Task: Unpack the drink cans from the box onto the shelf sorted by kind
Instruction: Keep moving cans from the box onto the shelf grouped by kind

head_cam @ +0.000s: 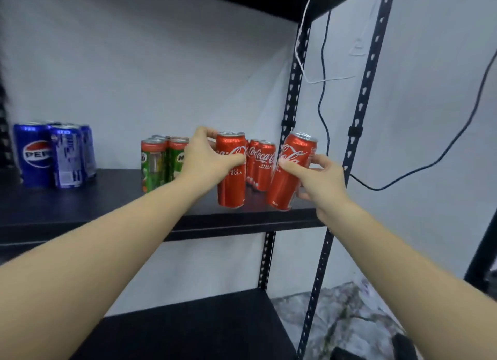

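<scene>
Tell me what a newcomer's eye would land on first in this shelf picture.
Two hands, each holding a red cola can at the right end of the black shelf: the left hand grips an upright can, the right hand a tilted can. More red cans stand behind them. Further left stand green cans, then blue cans at the far left.

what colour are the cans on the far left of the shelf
Blue cans, with a red, white and blue logo; head view.
</scene>
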